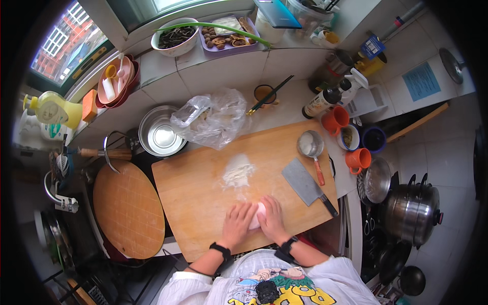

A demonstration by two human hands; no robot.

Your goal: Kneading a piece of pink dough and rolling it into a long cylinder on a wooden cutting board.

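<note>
Both of my hands press on a pale lump of dough [256, 220] near the front edge of a wooden board [198, 190]. My left hand [239, 221] covers its left side, and my right hand [271, 217] lies over its right side; much of the dough is hidden beneath them. Beyond my fingertips is a small heap of white flour [238, 171]. A cleaver [303, 183] lies flat to the right of my hands, its dark handle towards the board's right corner. Behind it rests a metal ladle [310, 143] with a red-brown handle and white powder inside.
An oval wooden board [127, 209] sits left of the large one. Behind are a metal bowl [162, 131], a clear plastic bag [217, 116] and a cup [265, 94] with chopsticks. Orange mugs [358, 160] stand at the right, near a steel steamer pot [410, 213].
</note>
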